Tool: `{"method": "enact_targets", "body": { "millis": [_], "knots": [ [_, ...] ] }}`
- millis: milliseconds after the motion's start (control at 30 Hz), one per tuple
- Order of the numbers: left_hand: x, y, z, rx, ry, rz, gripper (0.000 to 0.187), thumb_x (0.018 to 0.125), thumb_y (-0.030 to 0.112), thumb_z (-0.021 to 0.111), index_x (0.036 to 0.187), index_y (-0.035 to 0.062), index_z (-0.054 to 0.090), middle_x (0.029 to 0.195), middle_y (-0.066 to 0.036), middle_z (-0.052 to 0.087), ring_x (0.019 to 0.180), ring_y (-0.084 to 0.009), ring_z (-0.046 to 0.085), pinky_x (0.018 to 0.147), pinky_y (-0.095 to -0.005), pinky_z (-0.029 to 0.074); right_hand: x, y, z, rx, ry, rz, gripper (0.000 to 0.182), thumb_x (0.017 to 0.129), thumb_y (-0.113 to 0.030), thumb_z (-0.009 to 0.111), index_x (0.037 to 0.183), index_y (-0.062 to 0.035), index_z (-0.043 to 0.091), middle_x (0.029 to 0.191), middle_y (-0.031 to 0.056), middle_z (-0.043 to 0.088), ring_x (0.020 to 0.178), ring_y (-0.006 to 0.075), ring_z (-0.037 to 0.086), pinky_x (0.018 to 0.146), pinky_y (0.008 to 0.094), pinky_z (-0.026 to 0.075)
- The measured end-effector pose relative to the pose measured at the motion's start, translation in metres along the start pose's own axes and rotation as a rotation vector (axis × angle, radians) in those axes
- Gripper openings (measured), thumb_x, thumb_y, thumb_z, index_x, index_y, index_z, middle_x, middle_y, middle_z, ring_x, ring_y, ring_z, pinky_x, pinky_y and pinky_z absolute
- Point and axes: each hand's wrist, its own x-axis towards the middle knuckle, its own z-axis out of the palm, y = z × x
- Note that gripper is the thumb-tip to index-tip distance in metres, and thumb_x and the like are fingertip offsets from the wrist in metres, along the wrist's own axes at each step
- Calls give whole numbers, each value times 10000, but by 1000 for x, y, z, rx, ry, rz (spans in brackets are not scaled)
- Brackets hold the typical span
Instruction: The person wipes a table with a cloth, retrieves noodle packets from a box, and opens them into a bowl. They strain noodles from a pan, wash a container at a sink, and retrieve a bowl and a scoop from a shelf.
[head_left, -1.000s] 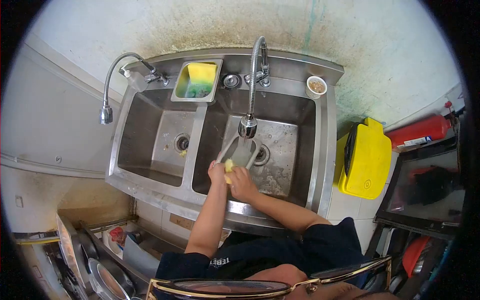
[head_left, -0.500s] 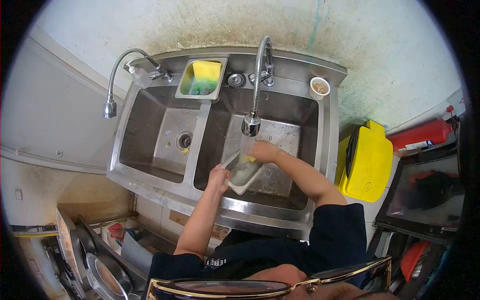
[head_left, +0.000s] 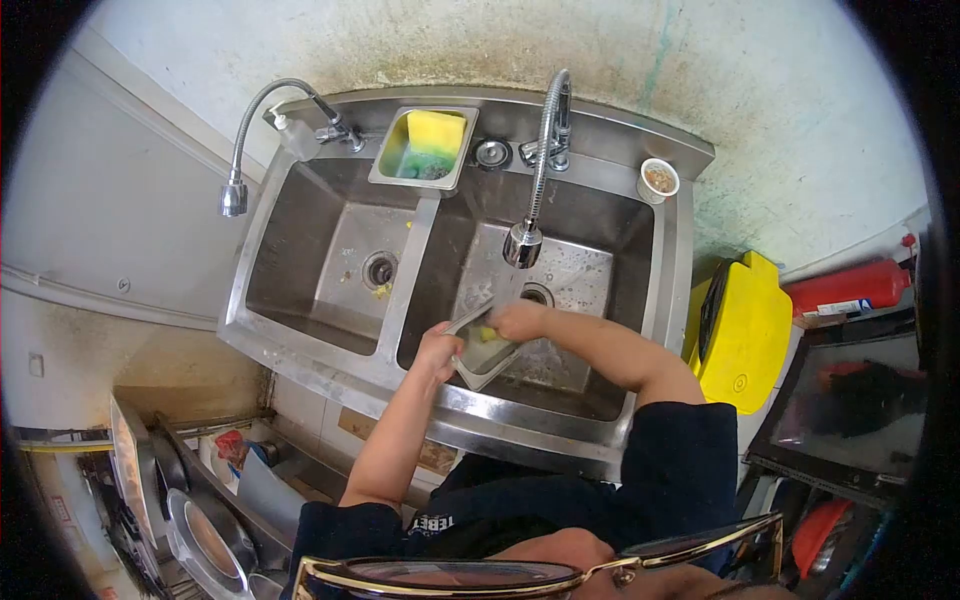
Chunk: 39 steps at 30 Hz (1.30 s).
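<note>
Your left hand (head_left: 437, 352) is gripping the near edge of a small rectangular metal tray (head_left: 482, 350), tilting it over the right basin of the sink (head_left: 570, 300). Your right hand (head_left: 516, 320) is closing around a yellow sponge (head_left: 487, 333) and pressing it into the tray's inside. For a clean scrub, I'd suggest keeping the tray braced low in the basin, working the sponge into the corners, and holding it just below the spray faucet (head_left: 523, 243). A spare sponge is sitting in the holder (head_left: 424, 148) behind.
</note>
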Motion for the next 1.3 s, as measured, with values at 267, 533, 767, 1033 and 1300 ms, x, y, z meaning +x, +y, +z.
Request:
{"method": "enact_targets", "body": {
  "millis": [267,533,767,1033,1300],
  "knots": [
    [16,-11,14,-88,49,69,471,577,-168,418,993,-3,566,990,-51,595,602,-108,504,452,-238,360,55,-48,34,195,96,821,169,764,-140,524,833,-28,629,830,165,630,746,325,626,630,416,510],
    [36,-30,3,-210,157,196,362,572,-192,394,872,-73,558,1122,-129,549,717,-139,565,548,-220,432,88,-68,80,919,829,662,430,754,-259,546,1117,-28,535,1107,195,560,1003,342,555,819,428,446],
    [29,-28,-6,-134,74,81,289,559,-193,406,790,-60,516,1256,-92,481,723,-156,542,475,-235,389,39,-45,16,537,-219,705,256,735,-200,543,919,-51,640,924,187,628,845,329,611,739,399,484],
    [36,-32,16,-109,103,106,347,555,-200,369,817,-6,489,1183,-79,530,643,-154,495,450,-236,356,66,-39,72,528,246,1277,333,834,-289,462,1057,-71,578,974,205,606,871,346,602,738,417,487],
    [64,-20,10,18,93,-117,177,579,-83,422,740,-15,452,739,-117,414,545,-264,446,490,-388,413,26,-43,20,1268,-193,473,312,749,-257,581,959,-27,563,897,63,598,781,174,543,676,316,438]
  ]
}}
